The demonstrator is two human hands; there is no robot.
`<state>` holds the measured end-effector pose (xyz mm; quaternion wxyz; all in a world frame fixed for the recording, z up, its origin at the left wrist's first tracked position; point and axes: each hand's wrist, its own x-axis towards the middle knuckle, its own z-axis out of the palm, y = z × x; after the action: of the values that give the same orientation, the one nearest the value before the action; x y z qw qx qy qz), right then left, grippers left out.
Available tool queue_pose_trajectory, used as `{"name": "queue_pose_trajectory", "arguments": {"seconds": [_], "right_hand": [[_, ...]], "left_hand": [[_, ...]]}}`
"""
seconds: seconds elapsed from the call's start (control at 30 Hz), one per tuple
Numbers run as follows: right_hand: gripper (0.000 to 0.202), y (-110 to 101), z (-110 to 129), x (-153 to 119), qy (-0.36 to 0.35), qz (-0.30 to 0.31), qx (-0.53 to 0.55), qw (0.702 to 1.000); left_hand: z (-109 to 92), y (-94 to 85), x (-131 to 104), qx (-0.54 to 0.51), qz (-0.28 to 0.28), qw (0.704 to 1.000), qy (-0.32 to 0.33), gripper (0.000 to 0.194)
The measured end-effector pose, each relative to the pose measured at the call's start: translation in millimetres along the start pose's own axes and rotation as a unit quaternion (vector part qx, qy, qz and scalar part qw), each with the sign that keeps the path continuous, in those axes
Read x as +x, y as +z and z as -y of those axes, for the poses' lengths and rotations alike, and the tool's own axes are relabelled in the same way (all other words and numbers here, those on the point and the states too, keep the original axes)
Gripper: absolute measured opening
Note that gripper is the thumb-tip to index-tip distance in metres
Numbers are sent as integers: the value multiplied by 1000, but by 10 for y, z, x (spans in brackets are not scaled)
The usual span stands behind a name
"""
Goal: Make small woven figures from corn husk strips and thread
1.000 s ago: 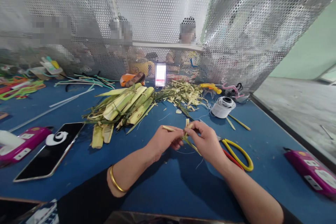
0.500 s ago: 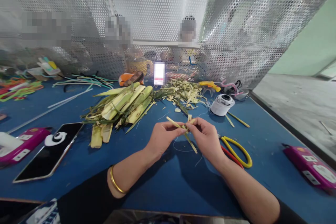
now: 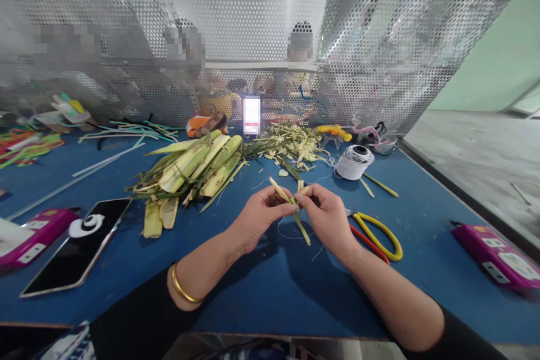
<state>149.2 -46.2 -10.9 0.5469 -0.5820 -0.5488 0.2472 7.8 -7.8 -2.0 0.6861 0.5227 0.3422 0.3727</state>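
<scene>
Blue tabletop (image 3: 253, 309) stretches before us to a perforated metal screen (image 3: 253, 5), and we take the spool of white cord (image 3: 354, 163) as our landmark. To its left and nearer us, the long pale plant strip (image 3: 304, 229) is held just above the surface, crossing a shorter plant strip (image 3: 300, 184). Compared with a second ago, we see the long one slant more steeply, its upper end swung away from us; we judge that its angle at the crossing is being adjusted. Its long axis runs from far left to near right, the lower tail pointing toward our side. Our left hand (image 3: 258, 216) pinches the long strip between thumb and fingers, while our right hand (image 3: 331, 222) grips the shorter one beside the crossing. Nearer us than the spool lie yellow-and-red-handled scissors (image 3: 399, 248); well left of it rests a bundle of leafy stalks (image 3: 189, 166).
</scene>
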Motion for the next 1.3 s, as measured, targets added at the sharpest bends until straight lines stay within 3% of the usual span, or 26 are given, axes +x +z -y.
{"name": "queue_pose_trajectory", "arguments": {"seconds": [0.23, 0.53, 0.7, 0.8, 0.83, 0.97, 1.03, 1.17, 1.3], "right_hand": [[20, 34, -18, -23, -2, -11, 7, 1000], [23, 11, 5, -14, -28, -19, 8, 999], [26, -6, 10, -11, -3, 7, 19, 1000], [16, -23, -31, 11, 15, 43, 59, 997], [19, -36, -49, 25, 14, 54, 77, 995], [61, -138, -84, 96, -49, 80, 57, 994], [55, -197, -68, 123, -105, 111, 8, 988], [24, -263, -12, 136, -190, 199, -68, 959], [16, -275, 8, 127, -200, 197, -107, 954]], "left_hand": [[16, 46, -8, -67, -2, 997, -43, 28], [-15, 19, -1, -5, -18, 999, -42, 28], [-32, 23, 4, -1, -37, 999, -33, 22], [-40, 30, -1, 1, -48, 998, -35, 19], [-43, 31, -3, 2, -50, 998, -38, 19], [-52, 21, -11, 3, -55, 997, -48, 20], [-55, 9, -14, 16, -51, 998, -42, 20], [-66, -25, -15, 47, -33, 998, -36, 17], [-92, -58, -4, 56, -10, 997, -50, 15]]}}
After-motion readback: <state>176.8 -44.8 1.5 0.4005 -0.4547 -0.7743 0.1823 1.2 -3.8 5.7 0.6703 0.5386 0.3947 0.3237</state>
